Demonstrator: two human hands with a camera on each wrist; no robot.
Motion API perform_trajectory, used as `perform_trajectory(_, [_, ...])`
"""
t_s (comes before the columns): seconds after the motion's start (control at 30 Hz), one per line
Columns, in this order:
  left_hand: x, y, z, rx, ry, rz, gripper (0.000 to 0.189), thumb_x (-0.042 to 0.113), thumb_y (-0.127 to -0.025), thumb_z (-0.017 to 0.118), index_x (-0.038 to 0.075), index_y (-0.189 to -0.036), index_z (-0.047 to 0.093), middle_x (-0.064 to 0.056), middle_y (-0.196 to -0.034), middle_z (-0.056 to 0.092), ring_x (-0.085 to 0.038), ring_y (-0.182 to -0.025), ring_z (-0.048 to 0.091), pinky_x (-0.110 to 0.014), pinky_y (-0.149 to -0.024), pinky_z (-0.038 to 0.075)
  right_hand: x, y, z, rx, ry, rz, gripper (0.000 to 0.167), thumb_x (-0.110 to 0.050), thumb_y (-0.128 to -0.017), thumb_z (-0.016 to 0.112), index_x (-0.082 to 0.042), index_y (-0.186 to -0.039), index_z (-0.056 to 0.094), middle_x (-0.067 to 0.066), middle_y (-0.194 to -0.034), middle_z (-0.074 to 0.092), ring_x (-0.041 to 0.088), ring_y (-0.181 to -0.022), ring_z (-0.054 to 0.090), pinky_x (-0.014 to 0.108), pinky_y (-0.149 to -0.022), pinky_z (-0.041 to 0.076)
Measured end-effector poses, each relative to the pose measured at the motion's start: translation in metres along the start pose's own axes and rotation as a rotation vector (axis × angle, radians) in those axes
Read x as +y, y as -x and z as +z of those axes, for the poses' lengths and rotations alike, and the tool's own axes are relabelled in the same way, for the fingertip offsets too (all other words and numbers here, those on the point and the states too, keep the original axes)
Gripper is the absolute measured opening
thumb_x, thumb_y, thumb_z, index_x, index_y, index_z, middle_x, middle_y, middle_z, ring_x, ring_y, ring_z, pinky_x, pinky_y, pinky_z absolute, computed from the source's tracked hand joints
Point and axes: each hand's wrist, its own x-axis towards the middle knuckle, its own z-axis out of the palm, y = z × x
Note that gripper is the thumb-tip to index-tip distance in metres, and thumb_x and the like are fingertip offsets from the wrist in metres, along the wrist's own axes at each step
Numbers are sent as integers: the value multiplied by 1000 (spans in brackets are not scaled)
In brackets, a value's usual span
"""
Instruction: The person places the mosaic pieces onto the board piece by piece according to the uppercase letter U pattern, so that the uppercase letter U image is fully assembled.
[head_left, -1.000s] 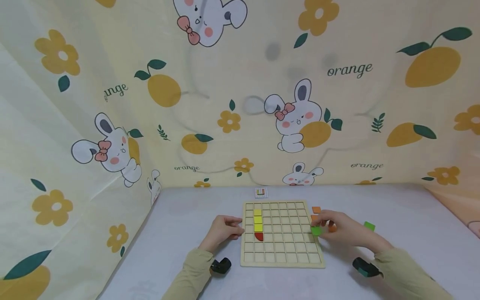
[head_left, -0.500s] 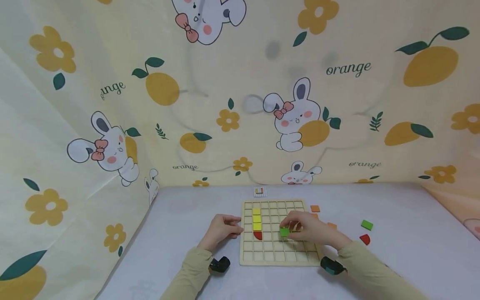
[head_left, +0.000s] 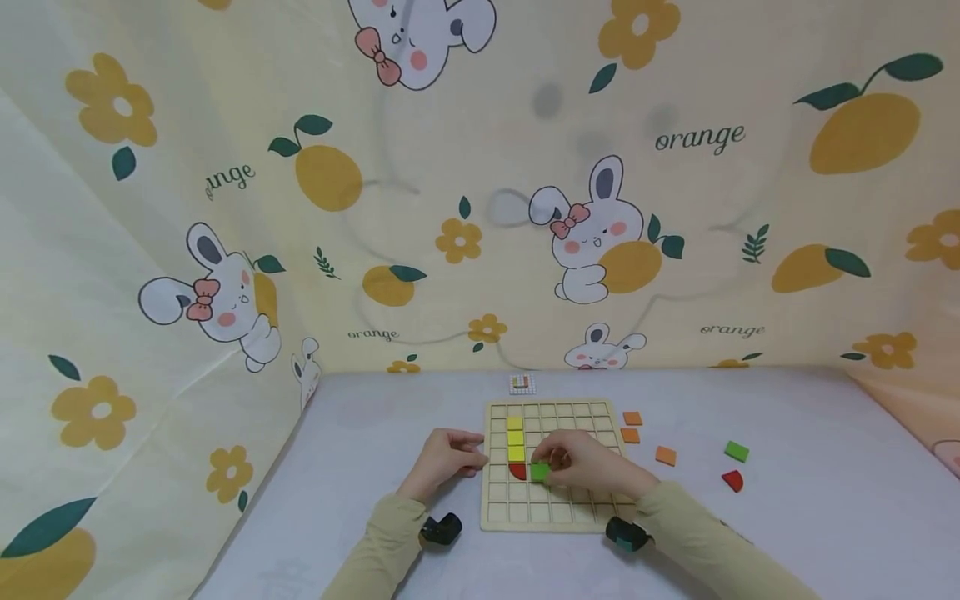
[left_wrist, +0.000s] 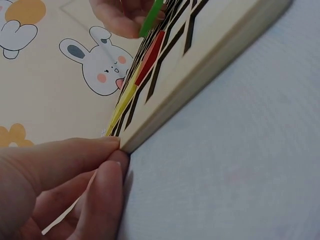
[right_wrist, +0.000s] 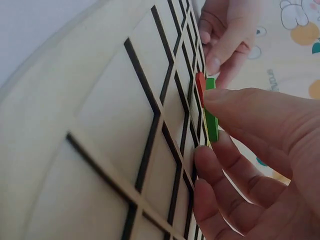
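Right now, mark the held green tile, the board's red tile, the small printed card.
Green tile (head_left: 539, 473), head view: uncovered face.
Red tile (head_left: 517, 472), head view: middle of top face.
Printed card (head_left: 522, 384), head view: middle of printed face.

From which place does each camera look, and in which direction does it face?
Head: on the head, facing forward and down at the grid board; left hand, right hand and sleeves show.
Left wrist: worn there, facing the grid board's edge; left hand near, right hand at the top.
Right wrist: worn there, facing across the grid board to the green tile; both hands show.
Shared by both wrist views: green tile and red piece.
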Motion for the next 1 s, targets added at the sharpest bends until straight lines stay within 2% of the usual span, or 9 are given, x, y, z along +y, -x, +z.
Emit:
perform_trajectory(0.43, [2, 1, 0, -4, -3, 0, 34, 3, -75, 79, 1, -108, 70, -6, -80, 66, -13, -62, 61, -27, -59, 56, 5, -8, 7, 14, -17, 39, 24, -8, -80, 77, -10, -103, 68, -1, -91, 61, 15, -77, 54, 24, -66, 48])
perform_trajectory(1.0, [1, 2, 1, 10, -12, -1, 34, 4, -75, 80, 2, -108, 70, -6, -80, 67, -12, -62, 62, -27, -59, 56, 2, -11, 7, 10, -45, 91, 23, -4, -80, 76, -8, -102, 69, 1, -90, 61, 18, -76, 52, 25, -63, 45])
